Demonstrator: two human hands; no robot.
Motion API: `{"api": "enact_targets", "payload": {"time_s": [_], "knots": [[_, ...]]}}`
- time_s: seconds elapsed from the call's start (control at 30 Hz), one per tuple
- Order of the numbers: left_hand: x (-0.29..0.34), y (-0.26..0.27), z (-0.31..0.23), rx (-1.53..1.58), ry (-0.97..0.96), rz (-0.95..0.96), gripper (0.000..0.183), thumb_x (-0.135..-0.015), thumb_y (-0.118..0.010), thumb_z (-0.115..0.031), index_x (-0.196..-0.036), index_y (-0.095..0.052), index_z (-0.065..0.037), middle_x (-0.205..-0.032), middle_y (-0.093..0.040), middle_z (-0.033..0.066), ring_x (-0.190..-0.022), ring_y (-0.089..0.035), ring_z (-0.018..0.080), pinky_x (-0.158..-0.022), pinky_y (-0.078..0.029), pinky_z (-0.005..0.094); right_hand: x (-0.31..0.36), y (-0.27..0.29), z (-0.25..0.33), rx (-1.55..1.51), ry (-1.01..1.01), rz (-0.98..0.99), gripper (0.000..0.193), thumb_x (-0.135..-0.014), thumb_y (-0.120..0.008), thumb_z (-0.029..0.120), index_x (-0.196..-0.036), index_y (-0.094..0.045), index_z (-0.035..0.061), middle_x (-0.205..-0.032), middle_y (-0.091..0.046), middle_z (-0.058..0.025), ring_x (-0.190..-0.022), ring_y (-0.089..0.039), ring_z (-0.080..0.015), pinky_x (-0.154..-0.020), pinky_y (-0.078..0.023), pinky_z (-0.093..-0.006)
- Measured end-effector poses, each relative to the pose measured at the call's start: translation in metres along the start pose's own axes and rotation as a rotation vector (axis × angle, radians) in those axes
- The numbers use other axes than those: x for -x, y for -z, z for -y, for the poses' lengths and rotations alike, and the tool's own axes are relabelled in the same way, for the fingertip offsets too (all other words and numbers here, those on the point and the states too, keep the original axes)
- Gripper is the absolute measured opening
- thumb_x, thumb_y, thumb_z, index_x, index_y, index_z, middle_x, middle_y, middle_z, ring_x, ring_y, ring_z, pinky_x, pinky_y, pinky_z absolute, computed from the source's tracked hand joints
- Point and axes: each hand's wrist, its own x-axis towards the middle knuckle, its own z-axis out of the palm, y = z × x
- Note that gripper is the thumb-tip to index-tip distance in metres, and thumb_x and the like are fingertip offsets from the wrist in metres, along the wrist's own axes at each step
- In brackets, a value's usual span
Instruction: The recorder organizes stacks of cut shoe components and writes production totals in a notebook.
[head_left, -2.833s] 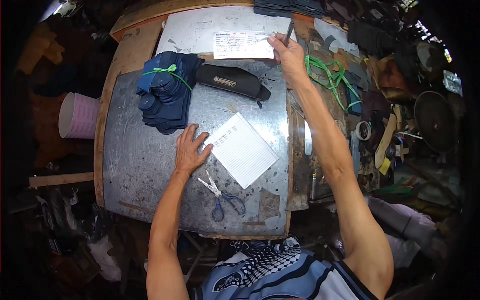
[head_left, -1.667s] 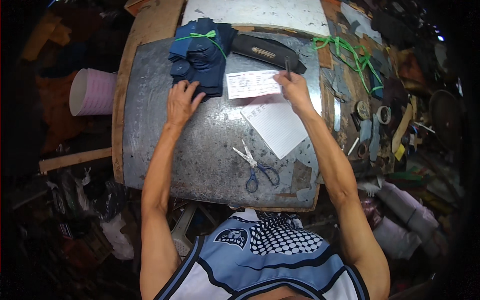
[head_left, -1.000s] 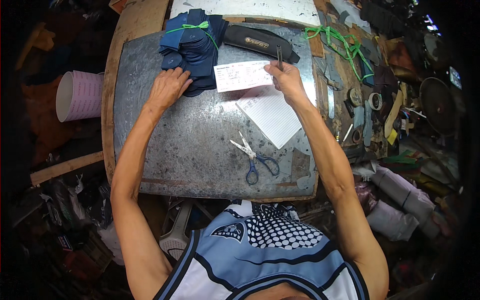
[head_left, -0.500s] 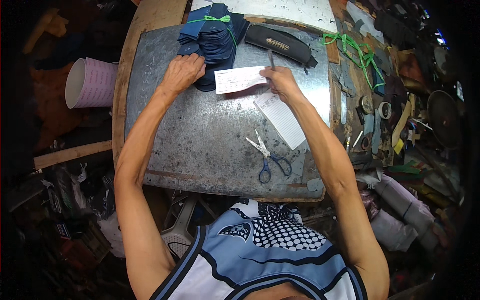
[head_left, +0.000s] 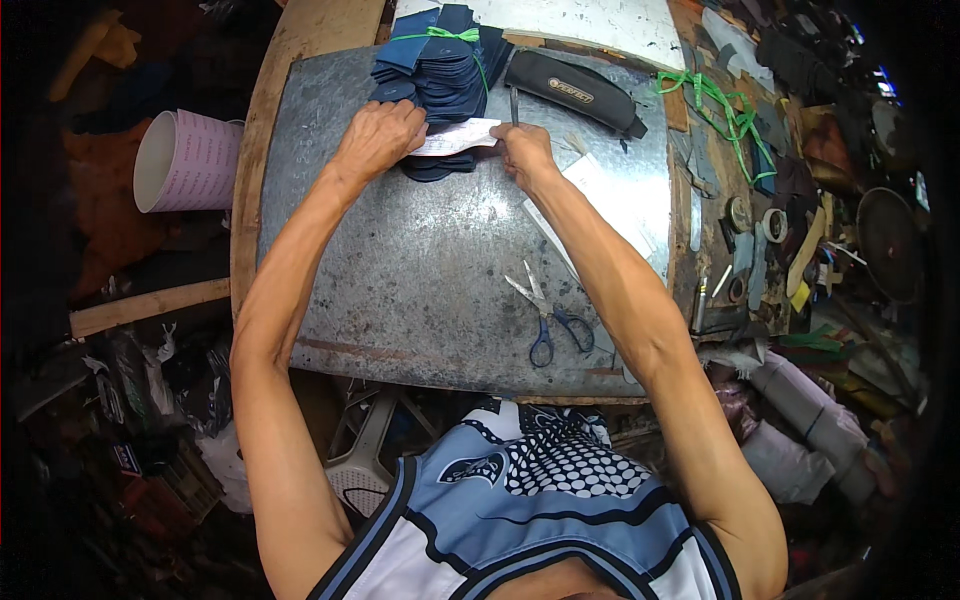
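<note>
- Far left, off the bench: a pale pink bucket lying on its side. Not involved, I just keep my elbow away from it.
- My left hand sits on the near edge of the tied bundle of dark blue cut pieces, fingers curled down and pinching the left end of the white paper slip.
- The slip lies across the front of the bundle, right at the top of the grey metal-topped table.
- My right hand pinches the slip's right end, and there's a thin pen-like tool sticking up from that grip.
- To do this well, I'd say keep both pinches light and even so the paper stays flat and doesn't tear.
- Further right: black pouch, white sheets, scissors lower down, well apart from the hands.
</note>
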Motion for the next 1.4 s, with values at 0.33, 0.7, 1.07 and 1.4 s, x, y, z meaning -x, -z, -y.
{"api": "enact_targets", "payload": {"time_s": [0.33, 0.7, 1.07, 1.4], "knots": [[-0.001, 0.0, 0.003, 0.015, -0.021, -0.008, 0.016, -0.086, -0.067, -0.02, -0.091, -0.067, -0.005, -0.079, -0.063, 0.0084, -0.071, -0.066, 0.0247, -0.068, -0.052, 0.0375, 0.001, -0.005, -0.001, -0.013, 0.003, 0.01, 0.015, -0.083, -0.063, 0.007, -0.087, -0.067, -0.0069, -0.064, -0.06, -0.0085, -0.041, -0.039, -0.0109, -0.037, -0.027, -0.0278], [-0.01, 0.005, 0.008, 0.046, -0.027, 0.005, 0.014, -0.086, -0.066, -0.018, -0.09, -0.066, -0.004, -0.079, -0.063, 0.0093, -0.072, -0.066, 0.0266, -0.068, -0.053, 0.0382, -0.006, -0.015, 0.002, 0.011, 0.015, -0.001, 0.017, -0.082, -0.063, 0.009, -0.083, -0.069, -0.0066, -0.068, -0.066, -0.0122, -0.041, -0.041, -0.0106, -0.036, -0.027, -0.0291], [-0.008, 0.007, 0.009, 0.035, -0.012, 0.035, 0.017, -0.086, -0.066, -0.019, -0.091, -0.068, -0.003, -0.078, -0.065, 0.01, -0.072, -0.067, 0.0265, -0.069, -0.053, 0.0381, 0.003, -0.022, -0.006, -0.034, 0.081, -0.06, 0.012, -0.083, -0.064, 0.009, -0.086, -0.066, -0.0027, -0.067, -0.064, -0.0094, -0.041, -0.037, -0.0075, -0.036, -0.026, -0.0245], [-0.002, 0.004, -0.002, 0.076, 0.0, 0.023, 0.017, -0.086, -0.067, -0.02, -0.09, -0.067, -0.003, -0.078, -0.064, 0.0103, -0.071, -0.066, 0.0266, -0.068, -0.053, 0.0385, -0.003, -0.017, -0.01, -0.046, 0.086, -0.042, 0.018, -0.083, -0.066, 0.013, -0.087, -0.069, -0.004, -0.067, -0.062, -0.0075, -0.047, -0.044, -0.0112, -0.041, -0.031, -0.0301]]}}
